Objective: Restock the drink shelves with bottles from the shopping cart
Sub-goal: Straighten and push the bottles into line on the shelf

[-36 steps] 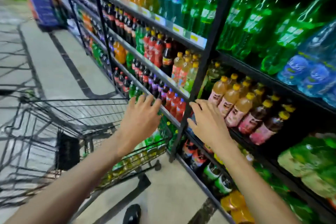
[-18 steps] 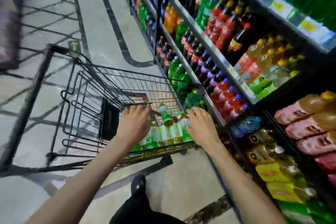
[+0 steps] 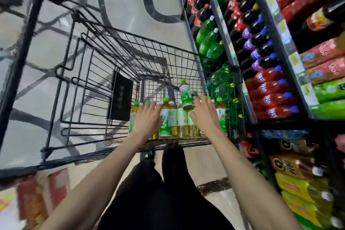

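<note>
A black wire shopping cart (image 3: 104, 65) stands in front of me beside the drink shelves (image 3: 276, 46). Several green-capped tea bottles (image 3: 175, 119) stand packed at its near end, and one more tea bottle (image 3: 185, 95) lies on top of them. My left hand (image 3: 147, 119) hovers over the left bottles with its fingers spread and straight. My right hand (image 3: 204, 115) is over the right bottles, fingers spread, just beside the top bottle. Neither hand grips a bottle.
The shelves on the right hold rows of cola, green, purple and red soda bottles (image 3: 268, 87). Lower shelves carry yellow and brown packs (image 3: 298, 183). My dark-trousered legs (image 3: 164, 192) are below. Stacked red boxes (image 3: 43, 196) sit at the lower left.
My view has tipped down from the shelves to the cart. Both hands have dropped from the shelf front into the cart, over the tea bottles.
</note>
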